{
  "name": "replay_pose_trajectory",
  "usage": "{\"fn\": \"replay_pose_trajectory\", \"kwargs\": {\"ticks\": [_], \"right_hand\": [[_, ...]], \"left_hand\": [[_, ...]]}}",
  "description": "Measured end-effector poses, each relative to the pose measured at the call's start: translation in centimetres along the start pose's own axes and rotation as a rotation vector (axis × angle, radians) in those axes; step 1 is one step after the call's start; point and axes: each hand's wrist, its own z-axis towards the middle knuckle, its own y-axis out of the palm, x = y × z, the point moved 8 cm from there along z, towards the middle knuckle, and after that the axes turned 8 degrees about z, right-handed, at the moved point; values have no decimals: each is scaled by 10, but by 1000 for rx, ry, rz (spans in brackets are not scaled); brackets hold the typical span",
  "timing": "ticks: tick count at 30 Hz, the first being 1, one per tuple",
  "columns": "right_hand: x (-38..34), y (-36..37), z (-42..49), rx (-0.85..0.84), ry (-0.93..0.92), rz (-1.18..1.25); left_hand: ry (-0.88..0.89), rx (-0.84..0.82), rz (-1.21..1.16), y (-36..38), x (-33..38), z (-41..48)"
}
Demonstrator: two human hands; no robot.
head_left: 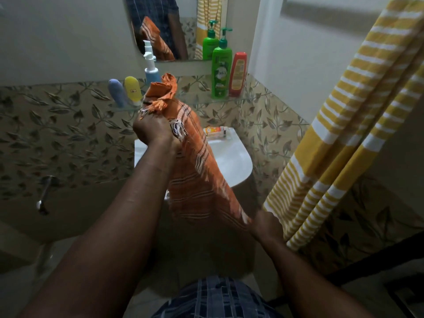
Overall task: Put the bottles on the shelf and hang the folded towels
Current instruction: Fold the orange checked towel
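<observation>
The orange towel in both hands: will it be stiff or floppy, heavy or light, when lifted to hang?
Probably floppy: the orange towel bunches limply above the left hand. It looks thin, with a loose fringe, so it is likely light. Gripped only near its ends, by the left hand and the right hand, its middle may droop.

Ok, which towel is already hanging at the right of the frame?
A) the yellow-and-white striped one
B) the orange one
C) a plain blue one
A: the yellow-and-white striped towel hangs at the right, while the left hand and right hand both grip the orange towel over the sink.
</observation>
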Motion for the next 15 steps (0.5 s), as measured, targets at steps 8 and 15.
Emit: {"fn": "replay_pose_trajectory", "kwargs": {"ticks": [8, 15], "right_hand": [[-66, -23, 21, -187, -240, 120], [-114, -177, 28, 130, -368, 1215]], "left_hand": [[47, -341, 27, 33, 7, -24], [108, -671, 190, 49, -2, -42]]}}
